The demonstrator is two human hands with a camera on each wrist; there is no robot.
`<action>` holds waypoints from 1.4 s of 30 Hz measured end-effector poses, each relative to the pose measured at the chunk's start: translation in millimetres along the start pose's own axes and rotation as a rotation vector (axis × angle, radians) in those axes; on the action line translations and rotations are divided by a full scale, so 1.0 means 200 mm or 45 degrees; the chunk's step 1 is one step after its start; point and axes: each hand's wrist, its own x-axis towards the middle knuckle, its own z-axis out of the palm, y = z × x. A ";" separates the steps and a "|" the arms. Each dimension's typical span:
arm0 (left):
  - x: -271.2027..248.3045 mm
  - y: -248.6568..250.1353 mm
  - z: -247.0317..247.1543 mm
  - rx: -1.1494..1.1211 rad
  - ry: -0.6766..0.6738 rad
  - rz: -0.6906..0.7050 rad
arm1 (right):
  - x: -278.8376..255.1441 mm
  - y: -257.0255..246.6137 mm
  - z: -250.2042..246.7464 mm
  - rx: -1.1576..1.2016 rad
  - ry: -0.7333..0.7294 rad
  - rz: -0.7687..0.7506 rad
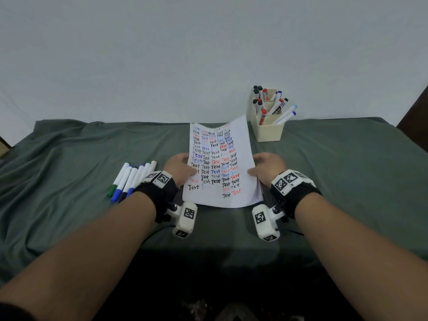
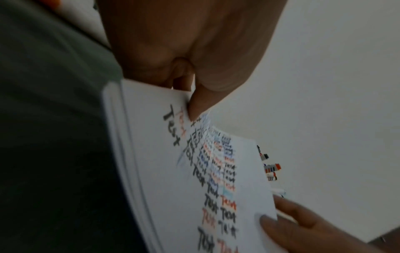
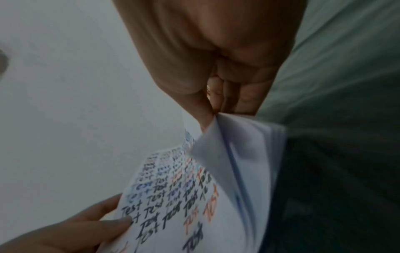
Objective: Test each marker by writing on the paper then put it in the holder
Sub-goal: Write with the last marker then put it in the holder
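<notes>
Paper [image 1: 221,163], top sheet of a stack mid-worktop [image 1: 335,170], full of "Test" words, lifted: your left hand [image 1: 179,166] and right hand [image 1: 266,166] each pinch a side edge, probably to clear it; untested markers [image 1: 129,179] wait left, holder [image 1: 268,129] back right

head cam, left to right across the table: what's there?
Row of loose markers → left hand pinching the paper's left edge → paper covered in "Test" → right hand on its right edge → cream holder of markers, set further back.
</notes>
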 end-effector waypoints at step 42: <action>0.21 0.18 -0.03 0.351 0.613 0.707 | 0.24 -0.19 -0.01 0.007 0.414 -0.438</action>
